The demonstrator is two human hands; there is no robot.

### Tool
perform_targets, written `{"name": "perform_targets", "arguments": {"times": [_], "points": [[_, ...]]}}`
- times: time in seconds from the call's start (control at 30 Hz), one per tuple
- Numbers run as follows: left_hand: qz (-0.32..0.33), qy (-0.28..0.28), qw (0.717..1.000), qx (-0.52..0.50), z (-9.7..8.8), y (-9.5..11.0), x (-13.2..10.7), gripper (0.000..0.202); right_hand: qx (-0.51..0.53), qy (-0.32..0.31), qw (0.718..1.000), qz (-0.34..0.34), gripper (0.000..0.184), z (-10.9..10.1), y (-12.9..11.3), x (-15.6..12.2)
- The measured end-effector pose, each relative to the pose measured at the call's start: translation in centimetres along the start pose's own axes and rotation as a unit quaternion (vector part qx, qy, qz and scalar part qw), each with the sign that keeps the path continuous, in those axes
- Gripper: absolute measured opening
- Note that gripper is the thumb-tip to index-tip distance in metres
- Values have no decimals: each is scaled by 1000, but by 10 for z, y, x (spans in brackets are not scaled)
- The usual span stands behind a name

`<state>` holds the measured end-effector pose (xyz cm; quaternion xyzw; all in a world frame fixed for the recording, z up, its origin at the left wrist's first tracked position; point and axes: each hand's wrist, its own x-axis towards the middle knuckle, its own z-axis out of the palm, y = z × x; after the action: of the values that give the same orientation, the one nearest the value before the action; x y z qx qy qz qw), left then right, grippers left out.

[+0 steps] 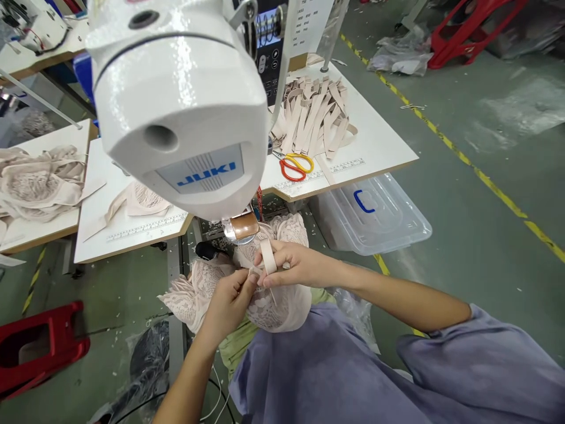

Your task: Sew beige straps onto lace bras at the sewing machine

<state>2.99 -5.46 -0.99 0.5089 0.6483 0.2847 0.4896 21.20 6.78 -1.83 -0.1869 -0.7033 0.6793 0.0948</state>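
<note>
Just below the head of a white sewing machine (pixel 185 112), a beige lace bra (pixel 282 309) lies across my lap, its cups spread to both sides. My left hand (pixel 232 297) is closed in a pinch on the bra's edge near its middle. A looped beige strap (pixel 268 256) passes between the fingers of my right hand (pixel 291 265), which is closed on it. The fingertips of both hands nearly meet in front of the needle area. Fingers partly hide the spot where strap and bra come together.
Scissors (pixel 295 166) with red and yellow handles lie on the white table (pixel 375 150), beside a pile of beige straps (pixel 313 115). More bras (pixel 39 182) are heaped at left. Below the table's right side is a clear plastic box (pixel 375 218); a red stool (pixel 44 347) stands lower left.
</note>
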Motion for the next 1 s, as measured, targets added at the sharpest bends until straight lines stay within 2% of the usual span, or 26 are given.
{"name": "perform_targets", "arguments": {"times": [0.17,0.3,0.4,0.47,0.53,0.6,0.67,0.73,0.83,0.9,1.0], "points": [[-12,-48,999,16,1,4,1,45,-17,-27,999,-2,30,4,3,4],[-22,-71,997,6,-1,1,0,43,-84,4,996,-23,23,8,4,2],[3,-59,998,-31,4,-4,1,34,-42,28,998,-35,22,9,6,-1],[44,4,998,-52,16,-9,2,26,19,58,998,-21,24,9,7,-2],[62,106,991,-61,35,-16,1,27,74,87,993,7,26,6,8,0],[53,208,975,-57,51,-23,0,30,120,99,987,36,29,-1,9,5],[69,259,963,-27,55,-27,-1,24,153,94,982,54,35,-11,8,11],[137,240,960,51,44,-25,1,25,170,90,980,54,41,-27,5,18],[224,176,938,197,12,-12,9,28,159,82,983,33,35,-53,-4,32],[206,175,937,220,-8,0,15,30,144,79,986,16,27,-69,-9,42],[129,190,959,167,-24,14,24,30,108,101,989,4,20,-83,-12,59]]}}
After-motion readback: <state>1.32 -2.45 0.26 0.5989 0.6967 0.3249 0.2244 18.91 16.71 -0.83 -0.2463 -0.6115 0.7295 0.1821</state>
